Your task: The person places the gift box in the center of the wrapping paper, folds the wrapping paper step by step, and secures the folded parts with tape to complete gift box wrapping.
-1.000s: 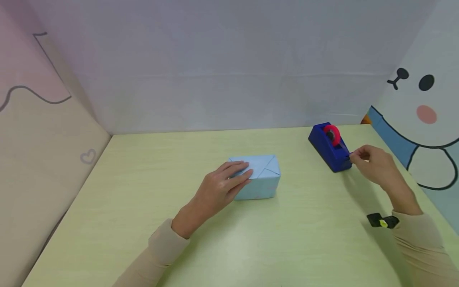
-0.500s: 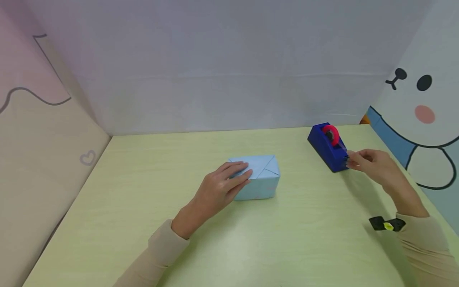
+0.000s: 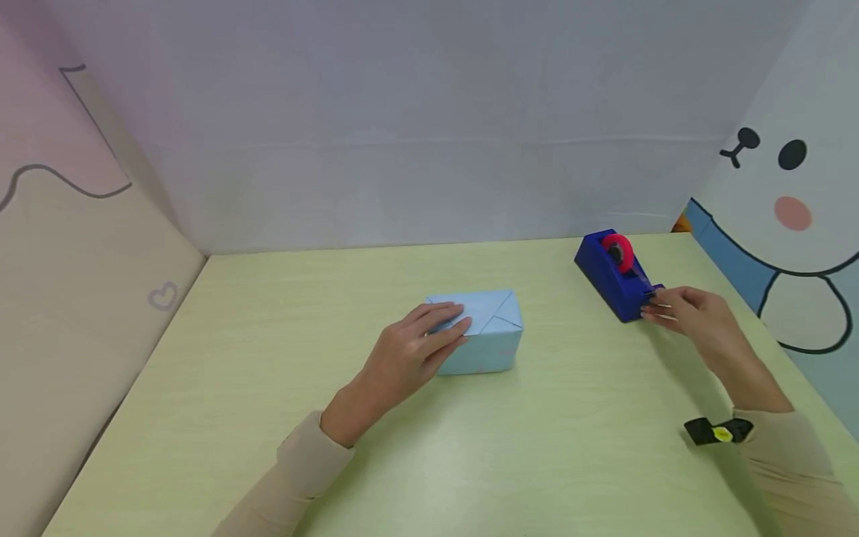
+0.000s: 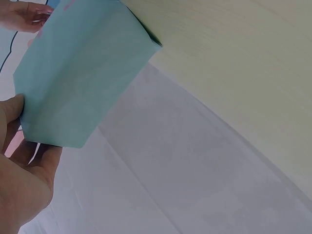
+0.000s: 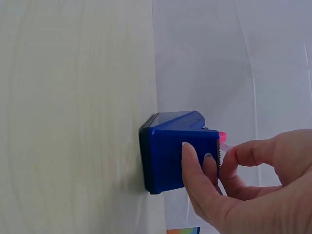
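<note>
A box wrapped in light blue paper (image 3: 493, 317) sits on the table, its folded flaps facing up. My left hand (image 3: 409, 347) grips its left end, with fingers lying over the top. In the left wrist view, the fingers of that hand (image 4: 24, 185) hold the corner of the blue wrapped box (image 4: 83, 73). At the right stands a blue tape dispenser (image 3: 607, 276) with a red-cored roll (image 3: 619, 252). My right hand (image 3: 701, 321) pinches the tape end at the cutter; in the right wrist view its other fingertips (image 5: 187, 151) touch the dispenser's front (image 5: 168, 161).
The pale table (image 3: 268, 388) runs back to a grey-white cloth wall (image 3: 403, 149). Side panels with cartoon prints stand at left (image 3: 80, 261) and right (image 3: 812, 224); the right one is close to the dispenser. A black wrist strap (image 3: 718, 431) is on my right arm.
My right hand has shifted slightly down at the dispenser's cutter, and its lower fingers now reach against the dispenser's front. The left hand and the box have stayed in place.
</note>
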`<state>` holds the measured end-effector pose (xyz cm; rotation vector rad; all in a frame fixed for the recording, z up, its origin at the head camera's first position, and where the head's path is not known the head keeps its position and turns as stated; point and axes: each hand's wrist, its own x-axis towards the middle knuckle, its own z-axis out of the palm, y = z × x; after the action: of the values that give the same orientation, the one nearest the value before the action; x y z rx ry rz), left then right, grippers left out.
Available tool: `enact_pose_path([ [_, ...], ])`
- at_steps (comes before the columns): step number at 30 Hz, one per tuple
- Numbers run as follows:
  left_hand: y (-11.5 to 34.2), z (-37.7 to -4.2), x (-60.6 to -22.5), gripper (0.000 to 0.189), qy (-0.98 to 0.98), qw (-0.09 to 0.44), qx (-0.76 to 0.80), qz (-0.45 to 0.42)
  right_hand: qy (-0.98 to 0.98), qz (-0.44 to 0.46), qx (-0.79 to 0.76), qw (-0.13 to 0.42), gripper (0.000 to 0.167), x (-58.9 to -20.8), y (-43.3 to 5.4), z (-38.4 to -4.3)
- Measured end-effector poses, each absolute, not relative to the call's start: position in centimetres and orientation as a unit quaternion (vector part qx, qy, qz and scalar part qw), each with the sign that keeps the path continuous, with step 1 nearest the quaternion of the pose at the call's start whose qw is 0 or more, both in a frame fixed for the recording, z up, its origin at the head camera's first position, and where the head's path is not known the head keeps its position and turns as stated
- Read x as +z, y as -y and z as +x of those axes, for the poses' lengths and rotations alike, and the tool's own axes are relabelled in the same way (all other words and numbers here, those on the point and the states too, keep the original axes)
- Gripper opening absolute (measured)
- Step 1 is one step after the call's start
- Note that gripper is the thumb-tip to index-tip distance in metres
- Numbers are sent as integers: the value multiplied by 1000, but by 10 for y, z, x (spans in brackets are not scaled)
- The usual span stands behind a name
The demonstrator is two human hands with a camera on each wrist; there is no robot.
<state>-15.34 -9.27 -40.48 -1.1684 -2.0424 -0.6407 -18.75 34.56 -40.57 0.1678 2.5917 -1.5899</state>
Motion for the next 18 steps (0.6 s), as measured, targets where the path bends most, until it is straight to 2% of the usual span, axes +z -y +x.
enact_pose_path([
  [6,93,-154,-405,31,786,346,-246,-450,-850,41,-524,43,51,-411,-347,-187],
  [12,93,-154,-405,31,786,344,-247,-450,-834,48,-548,42,42,-413,-348,-187],
  [18,93,-154,-405,31,786,344,-249,-450,-770,83,-629,71,34,-415,-348,-190],
])
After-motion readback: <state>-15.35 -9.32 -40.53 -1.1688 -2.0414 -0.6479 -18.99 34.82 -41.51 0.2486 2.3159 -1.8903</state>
